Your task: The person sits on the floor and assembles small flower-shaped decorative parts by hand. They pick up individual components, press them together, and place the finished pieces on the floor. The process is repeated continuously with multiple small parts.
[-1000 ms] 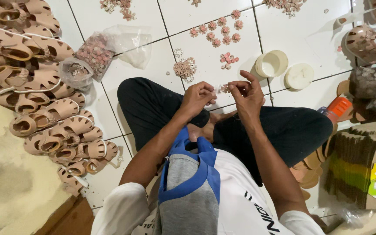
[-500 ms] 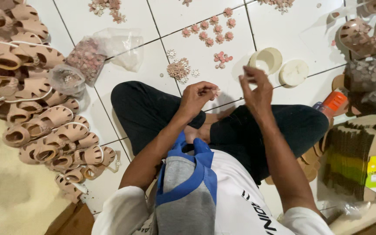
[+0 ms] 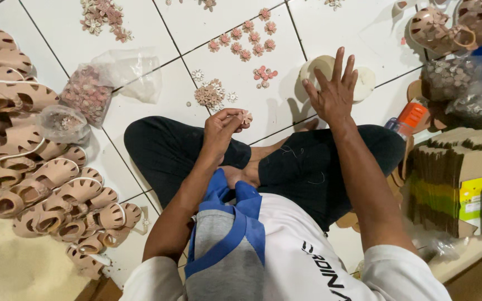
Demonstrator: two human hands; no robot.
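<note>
The left hand [image 3: 221, 127] pinches a small pink flower ornament [image 3: 246, 117] between thumb and fingertips, holding it above the knee of the crossed legs. The right hand [image 3: 333, 92] is spread wide with all fingers apart and holds nothing; it hovers over the white tiled floor [image 3: 140, 120], just in front of a round white tub [image 3: 314, 69] and its lid [image 3: 366, 82]. Beyond the hands lie a row of finished pink flowers [image 3: 244, 40] and a small heap of paler ones [image 3: 210, 93]. To the left sit clear bags of pieces [image 3: 87, 92] and a big pile of tan sandals [image 3: 40, 178]; flat cardboard boxes [image 3: 447, 184] stack on the right. The pinch is light and the flower tiny, so it could slip and get lost among the loose pieces, and the open tub is near enough for the spread hand to knock it.
</note>
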